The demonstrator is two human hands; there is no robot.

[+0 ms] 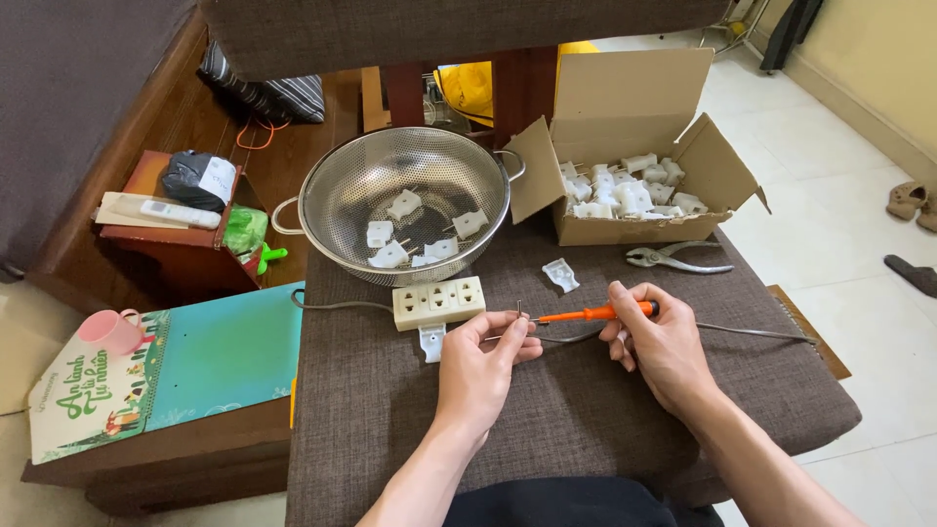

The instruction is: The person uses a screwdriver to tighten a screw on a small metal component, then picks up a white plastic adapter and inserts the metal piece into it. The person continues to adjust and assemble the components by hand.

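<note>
Seen from above, a brown fabric cushion (390, 410) serves as the work surface, with pale floor tiles (839, 195) to the right of the hands and a low wooden table (176, 459) to their left. Left hand (480, 361): forearm entering from the bottom edge, palm down, thumb and forefinger pinched on a small metal pin (519, 309) held upright at the fingertips. Right hand (659, 342): closed around the handle end of an orange screwdriver (595, 313), whose shaft lies nearly level and points left, its tip meeting the pin between the two hands. White power strip (439, 302): just beyond the left hand, its grey cable (742, 332) passing under both hands and off to the right. White plug part (430, 340): beside the left thumb, touching the strip's near edge. Metal colander (405, 203): farther beyond the left hand, holding several white plugs. Open cardboard box (634, 146): beyond the right hand, filled with more white plugs. Pliers (673, 257) and a loose white plug shell (561, 274): between the box and the right hand.
</note>
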